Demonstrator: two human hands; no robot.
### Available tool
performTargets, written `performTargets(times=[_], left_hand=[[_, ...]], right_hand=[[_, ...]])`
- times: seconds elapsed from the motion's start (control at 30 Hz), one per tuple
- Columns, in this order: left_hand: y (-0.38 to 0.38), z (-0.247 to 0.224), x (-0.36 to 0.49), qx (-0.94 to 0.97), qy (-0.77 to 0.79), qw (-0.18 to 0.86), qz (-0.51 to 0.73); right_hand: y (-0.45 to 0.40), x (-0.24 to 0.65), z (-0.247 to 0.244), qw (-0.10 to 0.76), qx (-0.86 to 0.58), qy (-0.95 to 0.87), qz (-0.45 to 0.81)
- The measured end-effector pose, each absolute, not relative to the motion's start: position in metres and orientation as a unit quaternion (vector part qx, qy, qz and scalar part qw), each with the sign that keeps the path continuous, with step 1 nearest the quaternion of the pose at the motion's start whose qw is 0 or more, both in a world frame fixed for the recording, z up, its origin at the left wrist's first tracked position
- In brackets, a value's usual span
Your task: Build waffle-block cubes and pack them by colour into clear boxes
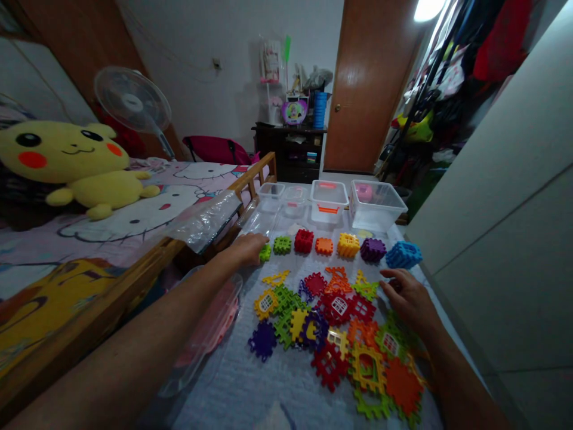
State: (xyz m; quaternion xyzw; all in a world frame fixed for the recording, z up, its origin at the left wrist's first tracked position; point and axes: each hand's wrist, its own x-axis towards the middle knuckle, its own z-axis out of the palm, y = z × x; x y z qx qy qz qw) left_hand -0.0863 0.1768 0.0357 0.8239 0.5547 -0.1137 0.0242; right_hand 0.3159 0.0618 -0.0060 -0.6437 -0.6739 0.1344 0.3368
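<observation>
Toothed plastic pieces (339, 306), part stacked, part strewn

Across the middle of the frame, short stacks stand in a row on the cloth-covered worktop (242, 388): a green stack (282, 245), then a red stack (304, 241), an orange stack (324, 246), a yellow stack (348, 245), a purple stack (373, 250) and a blue stack (403, 255). Below them, from the centre to the lower right, the loose pieces overlap in a bright heap; some are solid, some hollow frames, some fitted with little window grilles.

The left arm stretches long from the lower left, its hand (250, 248) turned down over a light green piece (265, 253) at the row's left end. From here I cannot tell whether the fingers grip it. The right arm enters at the lower right; the right hand (405, 294) sits just beside the heap, near a yellow-green piece (367, 288), fingers parted and loosely bent, with nothing visible between them.
</observation>
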Motion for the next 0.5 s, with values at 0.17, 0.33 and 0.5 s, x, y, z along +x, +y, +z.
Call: performTargets(times=[0.17,0.33,0.5], left_hand=[[0.154,0.060,-0.075,0.820,0.564,-0.006,-0.103],[0.103,0.082,-0.041,0.841,0.540,-0.032,-0.017],[0.050,0.057,0.000,0.864,0.482,0.076,0.126]], right_hand=[[0.063,0.321,-0.003,0.332,-0.657,-0.662,0.138],[0.063,0.330,0.000,0.278,-0.655,-0.680,0.179],[0.062,0.325,0.001,0.250,-0.625,-0.717,0.184]])
